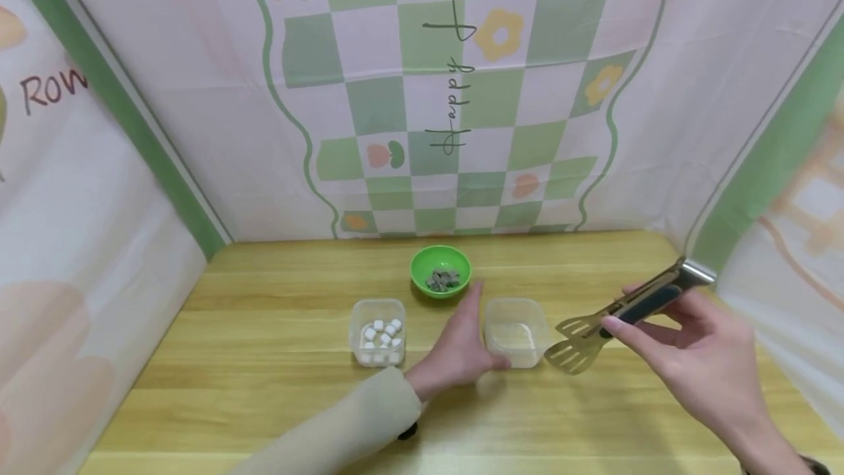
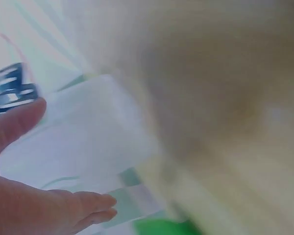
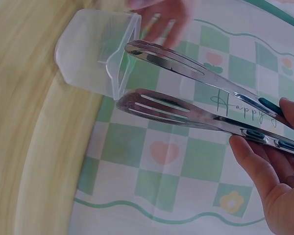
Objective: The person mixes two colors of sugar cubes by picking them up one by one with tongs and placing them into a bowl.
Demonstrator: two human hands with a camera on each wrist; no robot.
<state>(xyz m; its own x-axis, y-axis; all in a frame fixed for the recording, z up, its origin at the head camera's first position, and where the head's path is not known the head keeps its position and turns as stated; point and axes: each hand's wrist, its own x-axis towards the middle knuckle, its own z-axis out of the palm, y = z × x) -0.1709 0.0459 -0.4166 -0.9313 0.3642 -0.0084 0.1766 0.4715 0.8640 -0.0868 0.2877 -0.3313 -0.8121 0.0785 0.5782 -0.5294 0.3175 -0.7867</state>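
My right hand point(image 1: 705, 350) holds a pair of metal tongs point(image 1: 642, 306) with slotted heads and dark grips; thumb on one arm, fingers on the other. The tong heads stand apart with nothing between them, just right of a clear square plastic container point(image 1: 516, 306). At that container's left side is my left hand point(image 1: 461, 350), its fingers stretched forward and the thumb spread to the near corner. In the right wrist view, the tongs point(image 3: 186, 107) point toward the container point(image 3: 88, 54). The left wrist view shows the left thumb point(image 2: 22, 120) spread from the fingers.
Left of my left forearm stands another clear container point(image 1: 377, 308) with several small white cubes point(image 1: 385, 336). Behind, a green bowl point(image 1: 455, 255) holds small grey pieces point(image 1: 443, 281). The wooden table point(image 1: 277, 314) meets a patterned cloth wall point(image 1: 428, 101) at the back.
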